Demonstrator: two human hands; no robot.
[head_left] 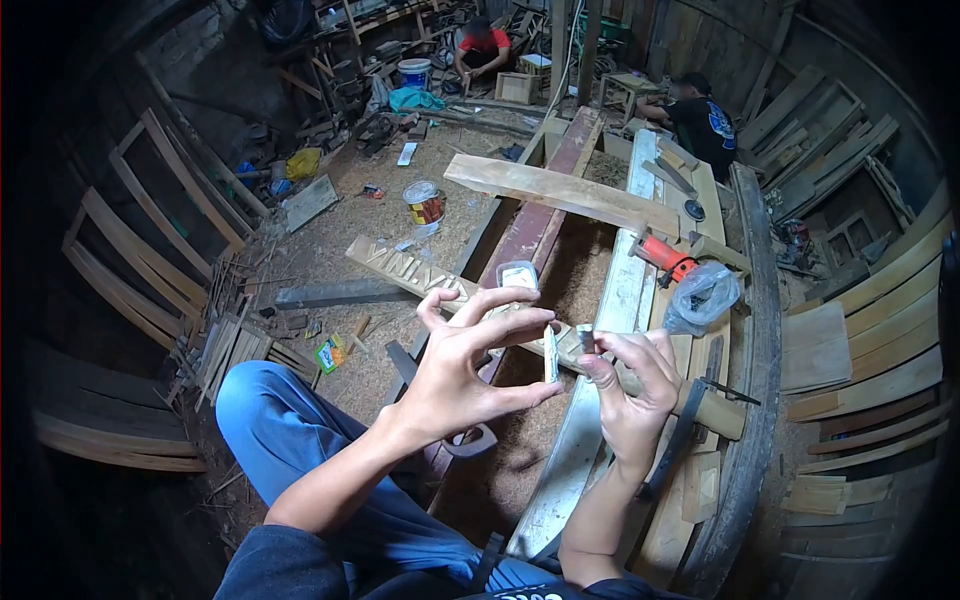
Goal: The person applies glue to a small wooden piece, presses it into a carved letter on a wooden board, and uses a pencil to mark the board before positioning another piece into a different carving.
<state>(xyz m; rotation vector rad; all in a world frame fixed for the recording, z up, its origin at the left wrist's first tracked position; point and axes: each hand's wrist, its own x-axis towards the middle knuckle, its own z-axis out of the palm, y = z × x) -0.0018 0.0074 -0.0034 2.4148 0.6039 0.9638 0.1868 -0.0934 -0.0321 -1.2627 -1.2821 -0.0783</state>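
My left hand (475, 350) holds a small thin pale piece (551, 354) upright between thumb and fingertips. Just to its right, my right hand (635, 385) pinches a small greyish object (585, 338), too small to name. The two held items are close together but apart. Behind my hands lies a wooden board with raised letters (400, 270), running diagonally and partly hidden by my left hand. A small clear container (517, 274) with pale contents sits beside that board, above my left fingers.
A red power tool (663, 257) and a plastic bag (704, 297) lie on the bench's right side. A plank (560, 190) crosses the beams. A paint can (423, 203) stands on the shavings. Two people (485, 50) (700, 120) crouch at the back.
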